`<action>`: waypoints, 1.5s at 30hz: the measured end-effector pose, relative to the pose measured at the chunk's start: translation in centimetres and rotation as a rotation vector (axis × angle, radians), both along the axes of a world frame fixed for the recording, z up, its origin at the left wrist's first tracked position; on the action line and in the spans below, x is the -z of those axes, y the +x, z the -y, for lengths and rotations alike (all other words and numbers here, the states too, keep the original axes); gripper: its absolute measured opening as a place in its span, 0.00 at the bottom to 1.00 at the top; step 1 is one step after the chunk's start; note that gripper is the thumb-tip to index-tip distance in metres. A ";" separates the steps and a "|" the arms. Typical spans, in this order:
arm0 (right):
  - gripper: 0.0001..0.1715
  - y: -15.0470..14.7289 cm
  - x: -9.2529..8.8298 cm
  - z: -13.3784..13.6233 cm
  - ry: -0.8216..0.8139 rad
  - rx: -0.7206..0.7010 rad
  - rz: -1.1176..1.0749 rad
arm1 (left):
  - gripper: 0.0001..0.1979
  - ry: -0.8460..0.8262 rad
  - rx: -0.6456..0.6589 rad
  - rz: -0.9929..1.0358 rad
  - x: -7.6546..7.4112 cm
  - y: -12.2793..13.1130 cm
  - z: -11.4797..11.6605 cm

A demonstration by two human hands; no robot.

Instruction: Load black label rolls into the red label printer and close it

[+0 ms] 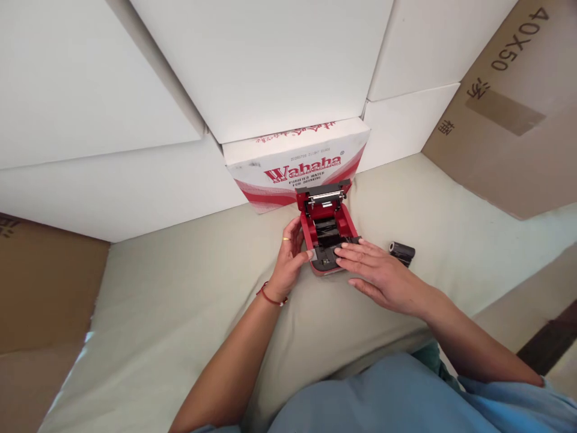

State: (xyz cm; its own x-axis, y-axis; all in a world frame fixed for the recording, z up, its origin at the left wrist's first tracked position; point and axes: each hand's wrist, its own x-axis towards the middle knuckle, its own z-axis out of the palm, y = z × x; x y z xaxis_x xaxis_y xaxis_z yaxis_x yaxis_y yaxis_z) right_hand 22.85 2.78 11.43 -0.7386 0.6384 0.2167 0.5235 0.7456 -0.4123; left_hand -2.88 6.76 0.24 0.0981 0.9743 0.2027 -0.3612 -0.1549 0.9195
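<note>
A small red and black label printer (308, 236) sits on the cloth with its lid raised, so its dark inside shows. Along its left side, my left hand (290, 258) grips the body, the thumb on the front left corner and the fingers against the outer wall. Across the front right part of the printer lies my right hand (376, 270), fingers stretched out and touching the black front panel. Just right of that hand rests a roll of black ribbon (402, 250) with a pale core, partly hidden behind the hand.
Behind the printer stands a red and white Wahaha water carton (297, 171), close to the raised lid. White boxes (270, 60) form a wall at the back. Brown cardboard boxes flank the pale green cloth (180, 300), one on the left (49, 300) and one on the right (509, 120).
</note>
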 end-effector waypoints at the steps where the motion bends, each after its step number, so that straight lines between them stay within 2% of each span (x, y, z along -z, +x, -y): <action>1: 0.26 0.1 0.4 0.5 0.021 0.009 0.000 | 0.39 0.025 -0.034 -0.031 -0.2 0.0 0.2; 4: 0.28 0.0 1.2 1.2 0.061 0.033 -0.022 | 0.33 0.167 -0.223 -0.223 -1.3 0.1 1.3; 7: 0.27 -0.2 1.5 1.5 0.072 0.046 -0.049 | 0.23 0.438 -0.444 -0.514 -2.7 0.5 2.7; 10: 0.23 0.0 1.2 1.8 0.085 0.052 -0.082 | 0.25 0.755 -0.422 -0.772 -3.5 1.2 3.7; 12: 0.21 0.2 0.7 1.6 0.073 0.038 -0.131 | 0.28 0.869 -0.382 -0.882 -3.4 1.7 4.0; 14: 0.20 0.5 -0.1 0.5 0.028 0.067 -0.202 | 0.27 0.894 -0.373 -0.924 -2.8 2.1 4.0; 16: 0.22 0.6 -1.1 -1.7 0.005 0.201 -0.272 | 0.24 0.861 -0.362 -0.926 -2.1 2.2 3.9; 18: 0.27 0.3 -1.7 -4.7 0.033 0.386 -0.321 | 0.22 0.817 -0.344 -0.918 -1.5 2.2 4.0; 20: 0.34 -0.5 -2.0 -8.2 0.081 0.486 -0.348 | 0.21 0.801 -0.339 -0.915 -1.1 2.1 4.0; 23: 0.38 -1.9 -2.0 -12.4 0.089 0.455 -0.324 | 0.23 0.815 -0.341 -0.920 -0.9 2.0 4.0; 25: 0.36 -2.7 -2.1 -13.4 0.066 0.399 -0.289 | 0.25 0.819 -0.322 -0.916 -0.9 1.9 4.0; 27: 0.32 -3.0 -2.2 -12.8 0.058 0.373 -0.279 | 0.27 0.815 -0.300 -0.907 -0.8 1.9 4.0; 30: 0.27 -2.4 -2.1 -9.7 0.082 0.378 -0.275 | 0.27 0.816 -0.325 -0.886 -0.5 1.9 4.1; 33: 0.24 -1.4 -1.1 -5.8 0.077 0.340 -0.173 | 0.26 0.803 -0.356 -0.861 -0.2 2.0 4.2; 36: 0.23 -1.0 0.1 -3.2 0.068 0.334 -0.057 | 0.24 0.769 -0.328 -0.833 -0.4 2.0 4.1; 41: 0.28 -1.9 0.4 -2.2 0.122 0.359 0.045 | 0.30 0.758 -0.367 -0.765 -2.3 1.1 3.5; 45: 0.30 -2.1 0.4 -2.3 0.161 0.358 0.072 | 0.26 0.527 -0.398 -0.732 -3.8 -0.1 2.8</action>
State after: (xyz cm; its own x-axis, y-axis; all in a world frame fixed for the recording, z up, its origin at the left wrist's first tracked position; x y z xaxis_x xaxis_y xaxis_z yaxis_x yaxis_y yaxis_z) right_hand 20.77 5.10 11.03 -0.4922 0.8204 0.2910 0.7853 0.5628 -0.2582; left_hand -2.94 3.98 4.02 0.0564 0.7658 0.6406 0.4369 -0.5959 0.6739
